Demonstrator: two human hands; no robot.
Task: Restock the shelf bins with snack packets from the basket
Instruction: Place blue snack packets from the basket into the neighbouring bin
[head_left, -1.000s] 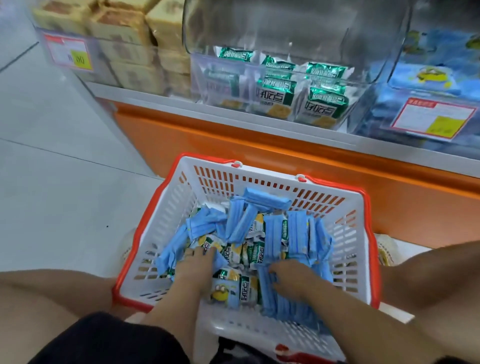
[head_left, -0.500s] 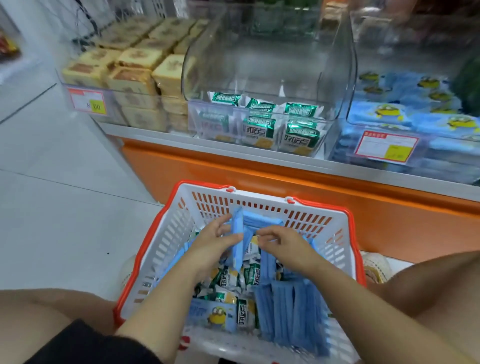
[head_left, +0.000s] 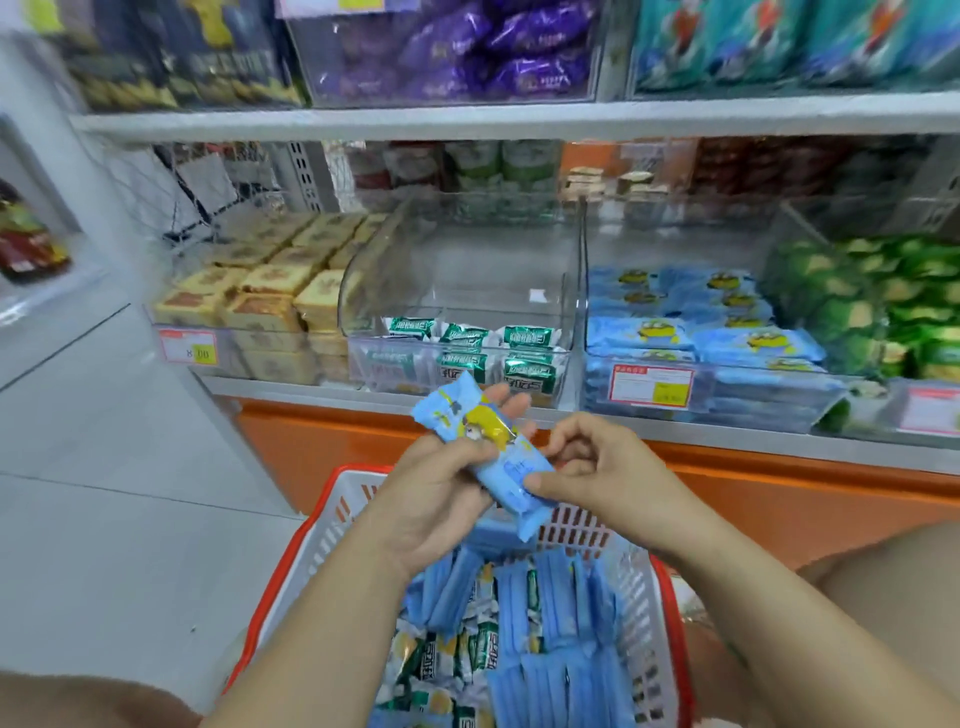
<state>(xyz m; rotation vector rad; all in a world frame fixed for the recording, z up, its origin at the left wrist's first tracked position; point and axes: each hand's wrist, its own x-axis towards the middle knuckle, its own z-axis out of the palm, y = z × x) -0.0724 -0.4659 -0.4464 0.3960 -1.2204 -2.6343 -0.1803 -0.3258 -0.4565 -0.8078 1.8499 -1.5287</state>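
Note:
A white basket with an orange rim stands on the floor before me, filled with several blue packets and green-and-white packets. Above it, both hands hold a small stack of blue snack packets with a yellow cartoon figure. My left hand grips the stack from the left and underneath. My right hand pinches its lower right end. Ahead on the lower shelf, a clear bin holds a few green packets at its front. The bin to its right holds matching blue packets.
To the left, a bin of yellow cake blocks with a price tag. Green bags fill the far right bin. An orange shelf base runs behind the basket. An upper shelf carries purple and teal bags. Grey floor tiles lie left.
Both hands rose out of the basket, lifting a stack of blue packets up in front of the lower shelf. My view tilted upward, so the upper shelf now shows.

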